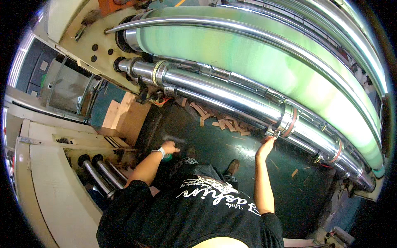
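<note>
My right hand [266,148] is raised to the underside of a long polished metal roller [223,91]. Its fingertips close on a small metal fitting [276,133] below a ring-shaped collar [288,120] with a reddish-brown band. Low and to the left, my left hand [168,147] is curled, one finger sticking out to the right. A green rounded thing [167,157] shows just beneath it; whether the fingers hold it is unclear. A white watch or band [161,151] is on that wrist. Behind the roller stretches a wide drum [215,45] with a pale green surface.
A thin bar [206,20] crosses the drum. Cream machine panels [53,169] stand at left, with two short rollers [99,175]. Wood-coloured strips [225,124] litter the dark green floor [206,140] under the roller. A brown board [124,113] lies at left.
</note>
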Motion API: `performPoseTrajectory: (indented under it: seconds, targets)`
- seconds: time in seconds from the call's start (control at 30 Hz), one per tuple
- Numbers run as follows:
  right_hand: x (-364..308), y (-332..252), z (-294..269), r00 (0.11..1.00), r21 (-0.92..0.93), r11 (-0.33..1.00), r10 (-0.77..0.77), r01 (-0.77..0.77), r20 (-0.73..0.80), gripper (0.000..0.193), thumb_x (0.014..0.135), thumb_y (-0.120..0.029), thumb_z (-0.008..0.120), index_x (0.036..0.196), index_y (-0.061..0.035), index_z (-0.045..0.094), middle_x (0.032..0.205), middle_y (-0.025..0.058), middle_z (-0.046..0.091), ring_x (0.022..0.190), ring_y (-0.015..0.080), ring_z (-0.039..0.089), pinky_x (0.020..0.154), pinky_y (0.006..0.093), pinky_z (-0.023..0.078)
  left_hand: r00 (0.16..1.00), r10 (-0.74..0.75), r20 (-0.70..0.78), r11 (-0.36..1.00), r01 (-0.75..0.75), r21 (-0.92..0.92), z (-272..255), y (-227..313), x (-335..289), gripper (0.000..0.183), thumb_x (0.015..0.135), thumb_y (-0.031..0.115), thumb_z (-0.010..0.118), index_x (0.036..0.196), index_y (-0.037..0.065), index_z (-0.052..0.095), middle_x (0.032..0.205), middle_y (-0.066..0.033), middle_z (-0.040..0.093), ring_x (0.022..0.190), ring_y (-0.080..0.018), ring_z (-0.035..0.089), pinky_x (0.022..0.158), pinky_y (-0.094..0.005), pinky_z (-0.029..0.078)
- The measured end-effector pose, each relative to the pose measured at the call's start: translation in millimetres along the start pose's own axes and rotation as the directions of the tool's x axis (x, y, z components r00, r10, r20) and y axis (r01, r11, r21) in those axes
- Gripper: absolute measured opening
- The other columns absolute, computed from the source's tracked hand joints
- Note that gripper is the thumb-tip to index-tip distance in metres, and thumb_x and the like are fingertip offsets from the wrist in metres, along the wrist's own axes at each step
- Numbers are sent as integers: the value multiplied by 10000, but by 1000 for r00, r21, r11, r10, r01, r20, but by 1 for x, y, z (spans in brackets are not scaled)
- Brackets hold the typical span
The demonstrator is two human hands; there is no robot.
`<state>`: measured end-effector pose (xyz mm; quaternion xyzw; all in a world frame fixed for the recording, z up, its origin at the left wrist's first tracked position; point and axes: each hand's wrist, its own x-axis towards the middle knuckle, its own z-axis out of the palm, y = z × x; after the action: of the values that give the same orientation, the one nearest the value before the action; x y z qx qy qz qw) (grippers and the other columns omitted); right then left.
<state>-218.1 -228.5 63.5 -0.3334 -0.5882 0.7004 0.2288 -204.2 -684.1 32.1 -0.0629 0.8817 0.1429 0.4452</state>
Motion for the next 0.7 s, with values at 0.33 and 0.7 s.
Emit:
performPoseTrajectory:
  seconds: [0.33,0.7]
  targets:
    - [-118,69,125,920,-509,835,9,209,392,326,893,-304,361,793,-19,484,745,129,542,724,240,512,676,373,399,998,61,9,998,-61,33,-121,-121,53,502,700,438,617,877,-31,582,778,-141,612,683,-234,597,658,-364,446]
    - [-151,-94,401,616,-503,377,-299,778,728,85,790,-78,407,859,-31,395,621,235,534,597,413,533,536,500,413,989,79,-123,990,-93,-107,-146,-318,73,481,675,472,614,803,8,626,717,-131,620,714,-277,590,672,-381,448]
